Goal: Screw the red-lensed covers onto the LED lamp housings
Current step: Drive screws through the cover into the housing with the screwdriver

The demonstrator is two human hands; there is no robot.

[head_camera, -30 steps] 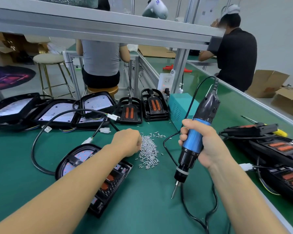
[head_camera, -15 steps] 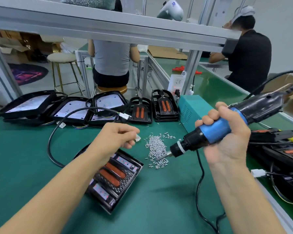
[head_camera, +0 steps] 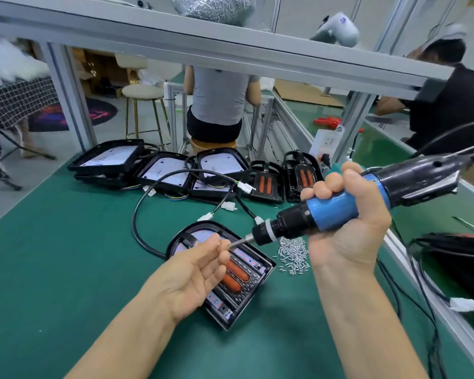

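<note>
Since the earlier frame, the left hand has been turned palm up and brought to the bit of the electric screwdriver, where a small thing, too tiny to tell, is pinched by its fingertips. The blue body of the screwdriver is gripped by the curled right hand, nearly level. No writing can be read. The lamp housing with its red-lensed cover lies on the green bench, just beneath the left hand, beside the screw pile.
</note>
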